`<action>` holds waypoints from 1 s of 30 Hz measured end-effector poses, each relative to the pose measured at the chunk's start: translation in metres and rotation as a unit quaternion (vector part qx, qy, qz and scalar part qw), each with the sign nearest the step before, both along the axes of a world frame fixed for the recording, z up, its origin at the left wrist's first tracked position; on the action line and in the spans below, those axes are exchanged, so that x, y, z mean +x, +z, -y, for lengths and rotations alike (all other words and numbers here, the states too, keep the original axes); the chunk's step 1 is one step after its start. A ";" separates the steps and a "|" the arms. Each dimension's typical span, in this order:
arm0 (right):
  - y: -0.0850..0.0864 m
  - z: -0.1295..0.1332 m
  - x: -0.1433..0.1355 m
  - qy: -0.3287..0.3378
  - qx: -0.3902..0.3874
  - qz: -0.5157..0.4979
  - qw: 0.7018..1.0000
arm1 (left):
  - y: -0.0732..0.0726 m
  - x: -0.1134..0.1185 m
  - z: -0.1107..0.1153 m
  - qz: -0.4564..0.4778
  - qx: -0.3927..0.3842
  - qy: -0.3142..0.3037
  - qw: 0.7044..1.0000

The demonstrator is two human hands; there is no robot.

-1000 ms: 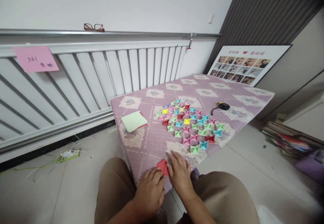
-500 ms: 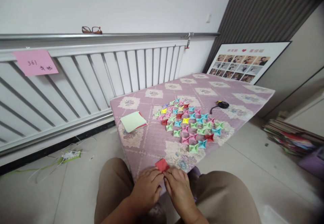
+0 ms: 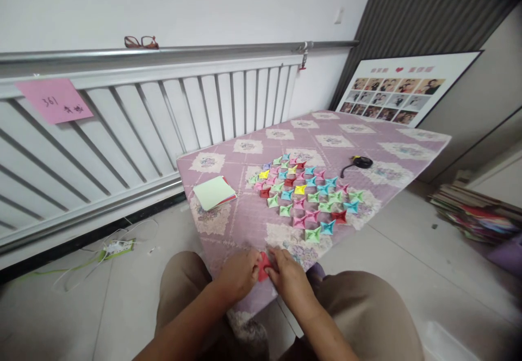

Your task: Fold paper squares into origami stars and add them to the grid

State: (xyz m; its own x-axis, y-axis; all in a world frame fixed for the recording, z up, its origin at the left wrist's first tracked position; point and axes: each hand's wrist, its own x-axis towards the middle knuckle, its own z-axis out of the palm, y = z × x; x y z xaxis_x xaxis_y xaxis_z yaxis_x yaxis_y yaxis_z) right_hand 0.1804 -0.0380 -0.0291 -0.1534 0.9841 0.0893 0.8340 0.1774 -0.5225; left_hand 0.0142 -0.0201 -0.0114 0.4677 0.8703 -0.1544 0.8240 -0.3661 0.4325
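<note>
A small red piece of folded paper [image 3: 264, 267] lies at the near corner of the table, between my two hands. My left hand [image 3: 240, 275] has its fingers curled in at the paper's left edge. On the other side, my right hand [image 3: 286, 271] grips the right edge, thumb on top of the paper. Beyond them, several small folded paper shapes [image 3: 299, 190] in green, pink, blue, red and yellow stand in slanting rows. A stack of square paper sheets [image 3: 215, 192], pale green on top with red showing beneath, rests to the left.
A flowered pink cloth covers the table [image 3: 220, 230]. Toward the right lies a black tape measure [image 3: 362, 162]. A white radiator [image 3: 196, 111] runs along the wall, with glasses [image 3: 141, 42] on the pipe above. A photo board [image 3: 403, 89] leans at the far end.
Both hands have moved slightly forward onto the table and now hold the red paper from its two sides, instead of pressing its near edge. The view has shifted a little.
</note>
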 end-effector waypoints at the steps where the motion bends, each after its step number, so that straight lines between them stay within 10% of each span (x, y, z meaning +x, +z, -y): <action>1: 0.001 -0.002 0.001 0.004 -0.010 0.004 1.000 | 0.001 0.000 0.000 -0.003 0.003 -0.005 1.000; 30: 0.017 -0.012 0.006 0.036 -0.086 0.014 0.996 | 0.011 -0.007 -0.043 0.022 -0.084 -0.054 0.995</action>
